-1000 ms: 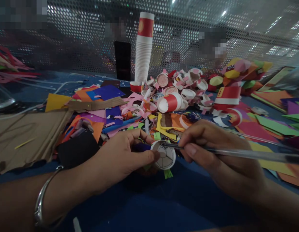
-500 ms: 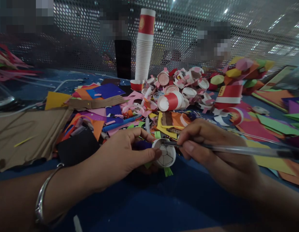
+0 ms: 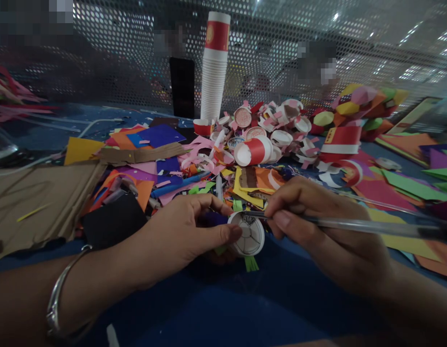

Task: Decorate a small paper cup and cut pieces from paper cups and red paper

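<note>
In the head view, my left hand [image 3: 194,229] grips a cut-down paper cup base [image 3: 250,241], its thumb on the round white face. Dark lines divide that face into segments, with denser marks near the top. A green fringed paper strip [image 3: 251,263] hangs below it. My right hand [image 3: 313,226] is closed around a clear-barrelled pen [image 3: 371,225]. The pen's tip touches or nearly touches the upper part of the white face. Some left fingers are hidden behind the cup base.
Behind my hands lie coloured paper scraps [image 3: 165,137] and a heap of cut cup bases [image 3: 281,140]. A tall stack of paper cups [image 3: 213,77] stands beside a black phone [image 3: 182,86]. Cardboard [image 3: 35,202] lies left, coloured sheets [image 3: 414,188] right. Perforated metal panel [image 3: 115,62] rises behind.
The cup base has tilted a little and sits slightly lower, with its drawn face showing more. The pen stays at its upper part. The whole view has shifted slightly.
</note>
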### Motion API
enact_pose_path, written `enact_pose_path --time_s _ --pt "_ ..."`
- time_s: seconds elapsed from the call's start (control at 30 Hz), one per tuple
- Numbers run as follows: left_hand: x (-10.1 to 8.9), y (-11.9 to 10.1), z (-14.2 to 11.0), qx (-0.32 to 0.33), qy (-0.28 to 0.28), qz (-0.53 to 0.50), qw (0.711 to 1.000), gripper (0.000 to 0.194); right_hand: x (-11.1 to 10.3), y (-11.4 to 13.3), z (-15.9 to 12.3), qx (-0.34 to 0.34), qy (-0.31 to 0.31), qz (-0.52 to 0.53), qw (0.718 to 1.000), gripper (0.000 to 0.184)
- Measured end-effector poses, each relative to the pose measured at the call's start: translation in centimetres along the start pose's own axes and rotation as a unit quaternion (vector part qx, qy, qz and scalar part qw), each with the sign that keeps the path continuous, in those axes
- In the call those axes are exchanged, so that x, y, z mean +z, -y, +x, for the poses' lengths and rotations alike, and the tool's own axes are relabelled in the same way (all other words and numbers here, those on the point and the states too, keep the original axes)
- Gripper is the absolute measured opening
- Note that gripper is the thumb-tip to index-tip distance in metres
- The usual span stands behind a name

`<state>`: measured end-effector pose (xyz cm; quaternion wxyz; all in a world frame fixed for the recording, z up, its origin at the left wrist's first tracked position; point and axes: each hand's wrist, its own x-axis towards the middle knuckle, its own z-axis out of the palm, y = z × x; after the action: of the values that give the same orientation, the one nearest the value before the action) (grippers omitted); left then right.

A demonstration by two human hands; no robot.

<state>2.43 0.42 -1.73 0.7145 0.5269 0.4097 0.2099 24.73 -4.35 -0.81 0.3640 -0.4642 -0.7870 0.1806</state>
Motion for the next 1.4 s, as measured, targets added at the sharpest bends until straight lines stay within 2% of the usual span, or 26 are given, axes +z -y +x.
enact_pose_path --time_s 0.47,0.7,0.83,0.97,1.13,1.4 --pt "-0.07 -0.12 0.0 0.004 0.0 0.025 1.0 0.031 -0.17 0.22 -0.12 0.007 0.023 0.012 1.0 0.012" --pt "0.07 -0.09 0.03 -0.001 -0.004 0.004 1.0 0.034 -0.27 0.05 0.01 -0.002 0.009 0.006 1.0 0.013" --pt "0.22 -0.27 0.05 -0.009 -0.029 -0.016 0.999 0.04 -0.24 0.03 0.14 -0.005 0.011 0.001 1.0 0.014" --pt "0.25 -0.27 0.0 -0.011 -0.017 -0.012 1.0 0.04 -0.26 0.12 0.12 0.002 0.0 0.011 1.0 0.014" --pt "0.15 -0.19 0.11 -0.003 -0.026 -0.002 1.0 0.039 -0.42 0.05 -0.09 -0.015 0.012 0.02 1.0 0.015" --pt "0.15 -0.22 0.14 -0.009 -0.009 -0.007 1.0 0.037 -0.42 0.01 -0.03 -0.023 0.026 0.022 0.999 0.016"
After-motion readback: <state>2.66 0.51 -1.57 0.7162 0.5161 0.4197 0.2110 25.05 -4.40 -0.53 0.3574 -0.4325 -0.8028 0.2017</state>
